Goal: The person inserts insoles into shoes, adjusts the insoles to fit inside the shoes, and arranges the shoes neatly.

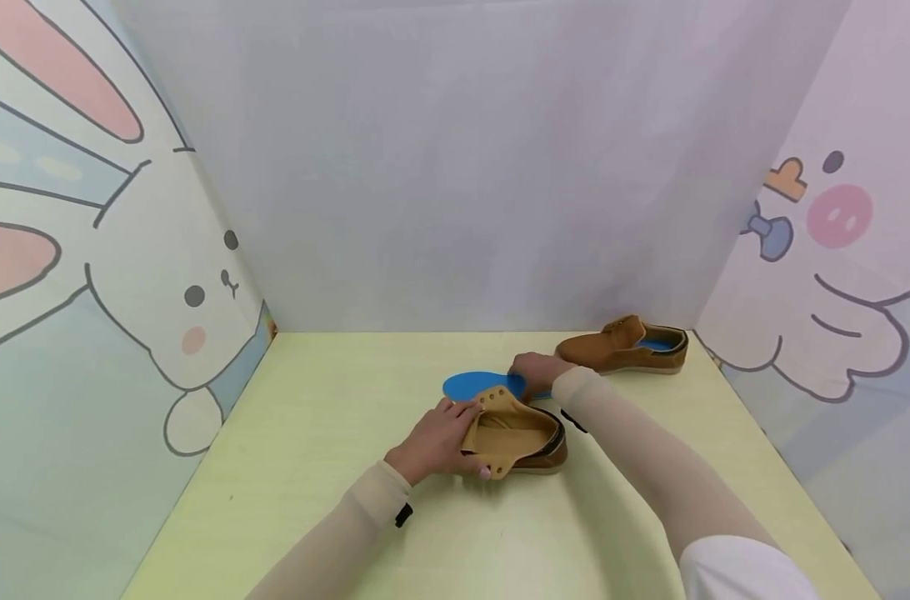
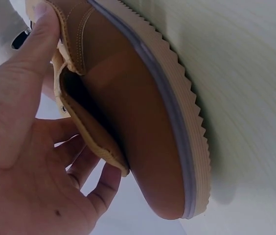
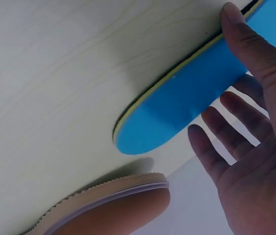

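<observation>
A brown shoe (image 1: 551, 460) with a tan lining sits in front of me, its opening spread wide and no laces in its eyelets. My left hand (image 1: 434, 440) holds it at the opening, the thumb on one eyelet flap and the fingers at the other flap and the tongue. Just behind this shoe is a blue insole (image 1: 473, 384) with a yellow edge layer. My right hand (image 3: 260, 107) grips the insole across its width, thumb on one long edge and fingertips along the other. In the left wrist view, the shoe's toe (image 2: 133, 132) and ridged sole show.
A second brown shoe (image 1: 612, 350), with blue showing inside it, stands at the back right of the pale wooden table (image 1: 335, 400). A plain light backdrop (image 1: 440, 167) rises behind, and panels with cartoon animals flank the table on both sides.
</observation>
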A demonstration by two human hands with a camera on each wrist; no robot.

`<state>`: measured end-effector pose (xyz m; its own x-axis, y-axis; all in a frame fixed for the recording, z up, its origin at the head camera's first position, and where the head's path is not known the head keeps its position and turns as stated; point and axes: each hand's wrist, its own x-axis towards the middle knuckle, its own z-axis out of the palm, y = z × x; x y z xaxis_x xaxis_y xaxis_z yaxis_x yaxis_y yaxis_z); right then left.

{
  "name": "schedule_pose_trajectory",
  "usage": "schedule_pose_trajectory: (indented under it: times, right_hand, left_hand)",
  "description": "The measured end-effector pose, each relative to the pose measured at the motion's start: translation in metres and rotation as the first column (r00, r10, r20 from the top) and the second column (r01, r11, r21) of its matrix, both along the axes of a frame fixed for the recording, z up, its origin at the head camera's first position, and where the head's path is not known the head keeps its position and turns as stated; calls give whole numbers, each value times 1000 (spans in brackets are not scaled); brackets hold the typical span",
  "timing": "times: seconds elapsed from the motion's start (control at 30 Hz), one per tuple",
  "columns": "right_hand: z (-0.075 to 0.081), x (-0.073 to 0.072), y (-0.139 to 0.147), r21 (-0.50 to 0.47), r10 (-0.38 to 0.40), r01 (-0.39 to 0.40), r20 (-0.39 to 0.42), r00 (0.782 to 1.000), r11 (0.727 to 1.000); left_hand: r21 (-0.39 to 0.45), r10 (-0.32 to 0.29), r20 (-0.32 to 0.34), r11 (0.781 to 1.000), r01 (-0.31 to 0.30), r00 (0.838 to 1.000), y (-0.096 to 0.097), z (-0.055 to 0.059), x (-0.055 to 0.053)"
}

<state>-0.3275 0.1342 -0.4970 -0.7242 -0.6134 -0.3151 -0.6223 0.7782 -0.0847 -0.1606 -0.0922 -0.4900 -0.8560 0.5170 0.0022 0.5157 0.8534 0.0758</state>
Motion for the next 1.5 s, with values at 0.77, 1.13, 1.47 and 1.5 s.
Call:
schedule_pose_trajectory:
  times: [0.77, 1.13, 1.47, 1.5]
  right_hand:
    - [51, 21, 50, -277, 2, -18, -58, 998, 961]
    - [88, 44, 72, -317, 12, -64, -164, 986, 946]
    - [123, 71, 79, -246, 67, -128, -242, 968, 961]
    - [128, 75, 77, -237, 80, -143, -255, 964, 961]
  left_hand:
    - [22, 11, -2, 1000, -11, 1000, 0, -1, 1]
    - [30, -3, -9, 1000, 3, 1000, 1, 3, 5]
    - [31, -3, 0, 1000, 3, 1000, 0, 3, 3]
    - [35, -1, -2, 999, 1, 1000, 0, 3, 3]
